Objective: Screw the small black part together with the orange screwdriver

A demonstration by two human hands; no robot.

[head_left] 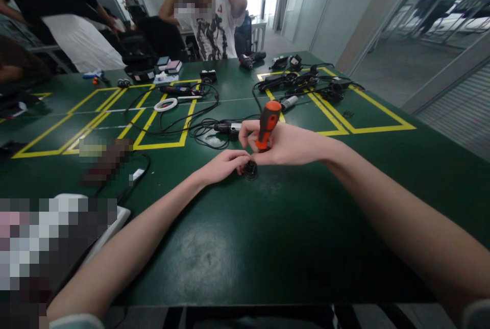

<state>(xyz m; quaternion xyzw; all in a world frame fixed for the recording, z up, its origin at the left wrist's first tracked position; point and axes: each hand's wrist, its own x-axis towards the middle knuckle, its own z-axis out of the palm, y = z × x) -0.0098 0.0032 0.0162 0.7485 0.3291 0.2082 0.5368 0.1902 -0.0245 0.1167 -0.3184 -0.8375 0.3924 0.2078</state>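
An orange and dark grey screwdriver stands nearly upright, its handle slanting slightly right. My right hand is closed around its lower handle, and the blade is hidden by the fingers. Under it a small black round part with a wider base rests on the green table. My left hand pinches this part from the left, its fingertips close against my right hand. Whether the screwdriver tip touches the part cannot be seen.
Behind my hands lie black cables, a white ring-shaped roll and a power drill. Yellow tape frames mark the table. A blurred device sits at left. A person is across the table.
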